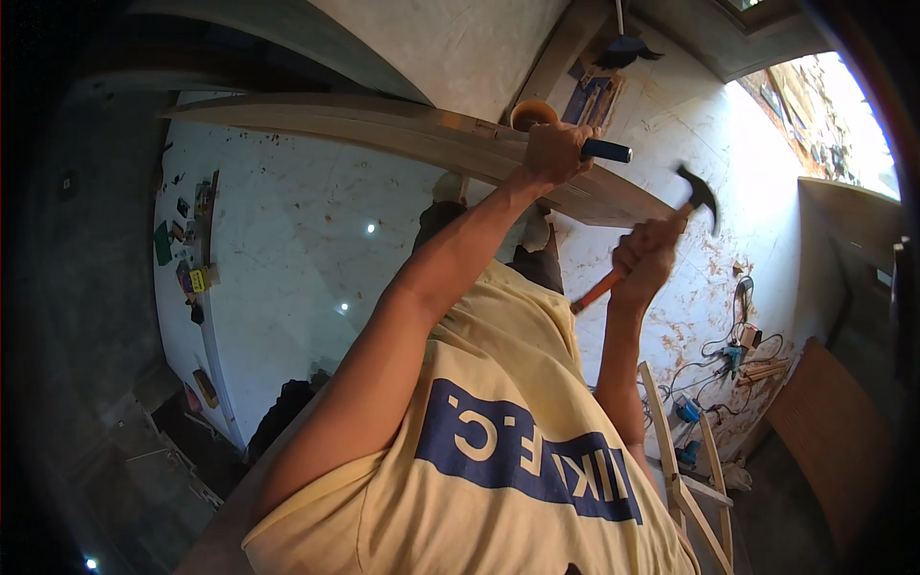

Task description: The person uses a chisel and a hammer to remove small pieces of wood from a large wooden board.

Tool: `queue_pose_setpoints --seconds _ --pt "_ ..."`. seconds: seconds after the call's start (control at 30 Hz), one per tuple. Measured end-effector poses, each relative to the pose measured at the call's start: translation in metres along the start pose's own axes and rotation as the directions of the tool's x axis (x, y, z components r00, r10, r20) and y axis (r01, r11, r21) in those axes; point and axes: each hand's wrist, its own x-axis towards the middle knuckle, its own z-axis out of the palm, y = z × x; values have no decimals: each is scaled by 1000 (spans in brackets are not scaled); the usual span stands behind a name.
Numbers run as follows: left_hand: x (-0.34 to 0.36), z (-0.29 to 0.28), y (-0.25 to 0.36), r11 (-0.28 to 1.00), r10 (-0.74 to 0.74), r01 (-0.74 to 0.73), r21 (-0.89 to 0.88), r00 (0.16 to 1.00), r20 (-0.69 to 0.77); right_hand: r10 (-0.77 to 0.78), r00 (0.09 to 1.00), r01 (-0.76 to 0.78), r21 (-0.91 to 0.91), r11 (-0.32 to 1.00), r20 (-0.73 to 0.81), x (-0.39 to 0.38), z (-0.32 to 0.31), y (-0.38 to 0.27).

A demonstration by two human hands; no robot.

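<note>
My left hand point(558, 153) is closed around a chisel with a dark blue-black handle point(609, 150); its blade is hidden by the hand and the wood. That hand rests by the upper edge of a long wooden plank point(383, 129), which runs from the far left to the middle right. Small cut marks show in the plank on both sides of the hand. My right hand point(644, 259) grips a claw hammer by its orange-and-wood handle point(596, 289). The black hammer head point(701, 196) is raised to the right of the chisel, apart from it.
A brown round container point(533, 115) stands just beyond the plank. Wood shavings litter the pale tiled floor point(316, 211). At right lie power tools with cords point(733, 356) and a wooden frame point(680, 479). Small items point(197, 280) line the left; a broom point(623, 50) is far off.
</note>
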Motion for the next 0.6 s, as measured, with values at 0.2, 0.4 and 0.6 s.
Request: queue_pose_setpoints --seconds 0.2,0.4,0.6 --pt "0 0 -1 1000 -12 12 -15 1000 17 140 990 -140 -47 989 10 2 0 6" --pt "-1 -1 -1 998 -50 48 28 994 97 57 998 -57 50 997 -2 6 0 10" --pt "1 0 4 998 57 -59 -11 991 -118 161 983 -152 -100 983 90 3 4 9"
